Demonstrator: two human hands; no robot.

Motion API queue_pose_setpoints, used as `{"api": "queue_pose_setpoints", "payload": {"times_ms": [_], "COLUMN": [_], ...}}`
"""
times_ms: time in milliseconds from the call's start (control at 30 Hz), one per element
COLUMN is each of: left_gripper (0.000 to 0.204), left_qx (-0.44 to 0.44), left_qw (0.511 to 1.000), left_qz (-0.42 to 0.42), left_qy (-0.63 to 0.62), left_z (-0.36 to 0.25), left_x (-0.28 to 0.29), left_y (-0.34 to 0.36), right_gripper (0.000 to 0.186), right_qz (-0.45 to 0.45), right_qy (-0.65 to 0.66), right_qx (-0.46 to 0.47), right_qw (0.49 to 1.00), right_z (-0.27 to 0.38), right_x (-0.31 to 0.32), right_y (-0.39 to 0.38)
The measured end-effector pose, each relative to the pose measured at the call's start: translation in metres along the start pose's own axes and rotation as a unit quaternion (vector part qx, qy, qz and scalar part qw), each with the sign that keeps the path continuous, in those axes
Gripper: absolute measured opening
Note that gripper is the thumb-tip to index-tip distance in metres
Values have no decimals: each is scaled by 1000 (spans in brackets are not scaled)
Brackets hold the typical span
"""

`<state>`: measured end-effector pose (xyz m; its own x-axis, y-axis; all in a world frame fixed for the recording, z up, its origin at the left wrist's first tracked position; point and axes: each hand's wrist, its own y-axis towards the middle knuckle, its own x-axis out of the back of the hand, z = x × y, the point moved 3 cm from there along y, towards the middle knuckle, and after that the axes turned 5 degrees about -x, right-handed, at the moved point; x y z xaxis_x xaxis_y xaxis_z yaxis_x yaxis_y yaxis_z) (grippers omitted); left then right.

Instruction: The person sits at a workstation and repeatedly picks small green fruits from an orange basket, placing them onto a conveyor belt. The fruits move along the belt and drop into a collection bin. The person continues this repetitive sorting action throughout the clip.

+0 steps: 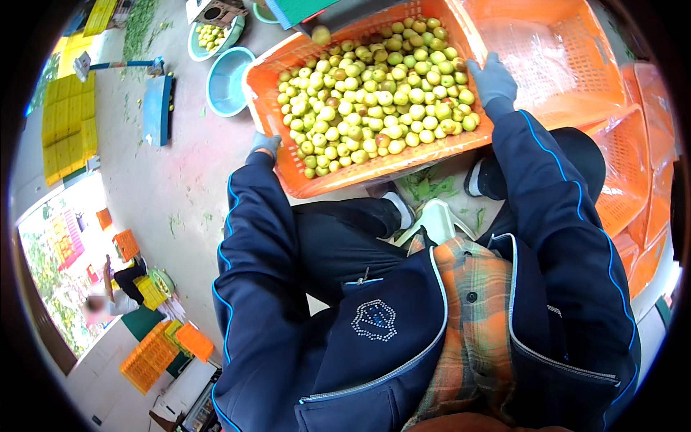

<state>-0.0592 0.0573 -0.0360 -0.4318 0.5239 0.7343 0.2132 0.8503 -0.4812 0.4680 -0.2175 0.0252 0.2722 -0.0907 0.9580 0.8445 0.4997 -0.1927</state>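
Note:
An orange plastic crate (284,183) with a clear liner, full of small round yellow-green fruit (374,108), some tinged brown, is held at both sides in front of me. My left hand (265,144), in a grey-blue glove, is closed on the crate's left side near its lower corner. My right hand (493,79), gloved alike, grips the right rim higher up. A blurred fruit (321,35) shows at the crate's upper edge, beside a teal board (302,11).
Stacked orange crates (597,173) are at my right. Blue basins (230,79), one holding fruit (211,36), and a blue board (156,108) lie ahead-left. A green stool (435,216) is between my legs. A person (119,291) sits by a doorway at left, near yellow and orange crates (147,356).

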Motion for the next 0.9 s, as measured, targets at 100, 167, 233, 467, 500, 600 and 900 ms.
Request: {"api": "queue_pose_setpoints", "payload": {"times_ms": [100, 167, 233, 467, 500, 600, 900], "left_gripper": [48, 48, 50, 61, 62, 67, 56], "left_qx": [37, 27, 32, 68, 64, 49, -510], "left_qw": [999, 1000, 999, 996, 997, 987, 800], "left_qz": [26, 9, -1, -7, 3, -39, -66], "left_qy": [-13, -11, 6, 51, 49, 147, 309], "left_z": [-10, -1, -1, 37, 33, -30, -213], "left_x": [-1, -2, -4, 4, 2, -2, -88], "left_y": [-7, 0, 2, 19, 17, -13, -109], "right_gripper": [55, 56, 56, 56, 54, 52, 52], "right_qz": [13, 5, 13, 17, 20, 19, 42], "right_qy": [-4, 21, 19, 21, 11, -7, 20], "right_qx": [1, 1, -6, -1, -2, -12, -17], "right_qw": [1000, 1000, 1000, 1000, 1000, 1000, 999], "right_z": [3, -3, -2, 8, 8, -1, 9], "right_x": [4, 1, 2, 2, 3, 10, 12], "right_y": [-4, -1, -1, -5, -5, -5, -6]}}
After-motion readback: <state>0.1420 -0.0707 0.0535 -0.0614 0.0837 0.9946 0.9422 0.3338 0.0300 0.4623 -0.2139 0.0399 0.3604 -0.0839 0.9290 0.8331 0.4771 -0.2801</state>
